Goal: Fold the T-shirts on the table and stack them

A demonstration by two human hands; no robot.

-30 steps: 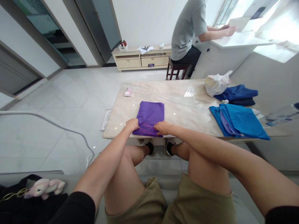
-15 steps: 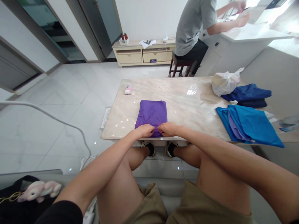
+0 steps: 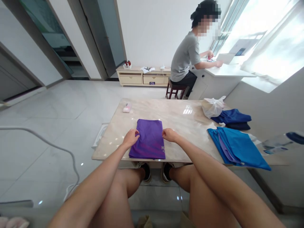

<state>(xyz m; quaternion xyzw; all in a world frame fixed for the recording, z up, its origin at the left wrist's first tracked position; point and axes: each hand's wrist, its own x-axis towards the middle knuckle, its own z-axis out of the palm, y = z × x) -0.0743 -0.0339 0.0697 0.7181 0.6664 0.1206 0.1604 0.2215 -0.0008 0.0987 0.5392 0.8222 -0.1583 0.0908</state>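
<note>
A folded purple cloth (image 3: 150, 139) lies flat near the front edge of the marble-patterned table (image 3: 190, 129), with a small pale print at its lower right. At the cloth's left edge is my left hand (image 3: 131, 138), its thumb and fingers pinching the fabric. My right hand (image 3: 169, 135) pinches the opposite edge, fingers curled together.
Folded blue-teal cloths (image 3: 239, 145) lie at the table's right, with dark blue cloths (image 3: 234, 117), a white plastic bag (image 3: 213, 107) and a clear bottle (image 3: 280, 143) near them. A small pink packet (image 3: 126, 108) lies at the back left. Beyond, a person (image 3: 186, 58) sits on a stool.
My hands have moved apart, from the cloth's near edge to its two sides. The cloth now lies flatter and longer, its print showing. The view has tilted up.
</note>
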